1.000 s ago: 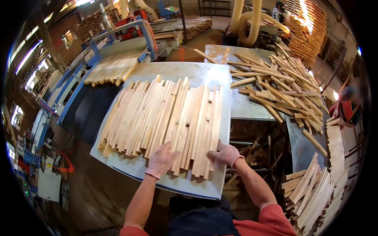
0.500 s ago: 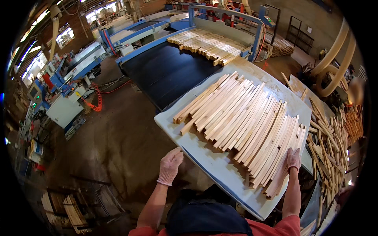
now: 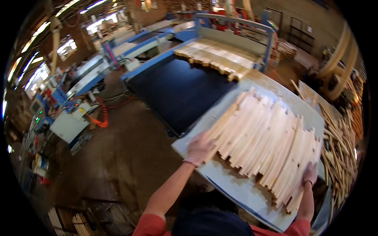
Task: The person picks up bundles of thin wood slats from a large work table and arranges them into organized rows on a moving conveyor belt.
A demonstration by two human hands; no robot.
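Note:
A row of pale wooden strips (image 3: 260,137) lies side by side on a light grey sheet-topped table (image 3: 220,177), their near ends uneven. My left hand (image 3: 199,148), in a thin pale glove, rests against the leftmost strip near its front end. Its fingers look stretched along the strip, though motion smears them. At the opposite side, my gloved right hand (image 3: 310,173) lies flat against the rightmost strips, fingers extended. The row sits between my two hands.
Beyond the table, a black conveyor belt (image 3: 177,92) leads to a blue-framed machine (image 3: 236,17) with another row of strips (image 3: 216,55) before it. Loose wood scraps (image 3: 338,153) are heaped at right. A control cabinet (image 3: 69,126) and red coiled hose (image 3: 103,114) stand left.
My left hand has moved up and right from beside the table onto the row's left side. The strips now lie closer together. My right hand stays at the right side. The view has shifted.

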